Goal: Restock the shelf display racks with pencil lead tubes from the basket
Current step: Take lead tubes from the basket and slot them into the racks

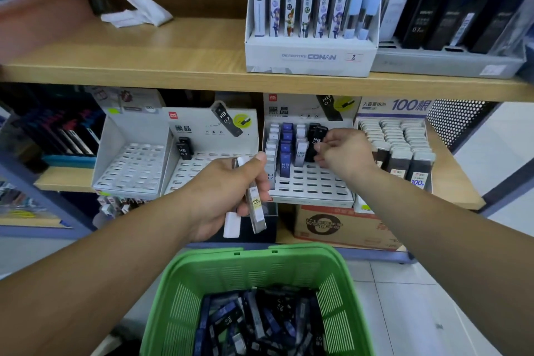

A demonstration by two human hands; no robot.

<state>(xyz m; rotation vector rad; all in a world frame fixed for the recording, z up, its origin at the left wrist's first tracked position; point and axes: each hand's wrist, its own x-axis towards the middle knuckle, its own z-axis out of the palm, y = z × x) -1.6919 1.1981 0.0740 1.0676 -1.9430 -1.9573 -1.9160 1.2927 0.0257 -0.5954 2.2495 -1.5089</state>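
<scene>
Lower shelf (pixel 453 188): right hand (pixel 344 153), fingers (pixel 319 150) pinching, seats a black tube (pixel 316 136) in the rack (pixel 315 183); left hand (pixel 222 196), beside the rack, grips spare tubes (pixel 255 208) ready.

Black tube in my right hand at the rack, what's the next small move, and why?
Probably push the black tube down until it seats in its slot in the display rack, then release. The right hand pinches it at the rack's back rows, empty slots lie in front, and the left hand holds more tubes.
</scene>
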